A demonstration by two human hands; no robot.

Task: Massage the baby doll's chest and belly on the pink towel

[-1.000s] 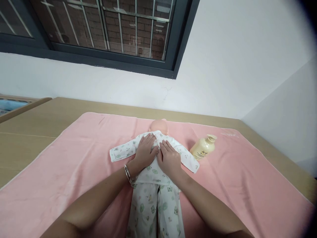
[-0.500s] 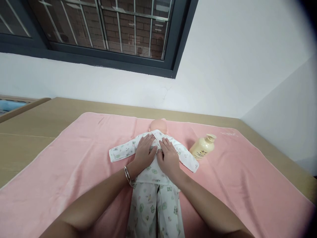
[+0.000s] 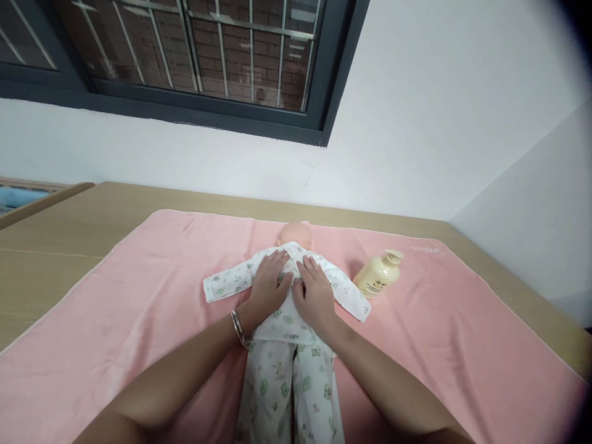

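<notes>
A baby doll (image 3: pixel 296 234) lies on a pink cloth (image 3: pixel 176 259), its head toward the wall. It wears a white printed top (image 3: pixel 285 324) with long sleeves spread to both sides and matching trousers (image 3: pixel 272 388). My left hand (image 3: pixel 271 283) rests flat on the left side of the doll's chest, fingers stretched toward its head. On the right side of the chest lies my right hand (image 3: pixel 317 293), also flat, with the thumbs close together. A silver bangle (image 3: pixel 238 328) circles my left wrist. Both palms hide part of the top's front.
A pale yellow lotion bottle (image 3: pixel 378 274) stands on the cloth beside the doll's right-hand sleeve. The cloth covers a wooden table (image 3: pixel 134 197) set against a white wall (image 3: pixel 393 154). Above is a dark-framed window (image 3: pixel 208 114) with metal bars.
</notes>
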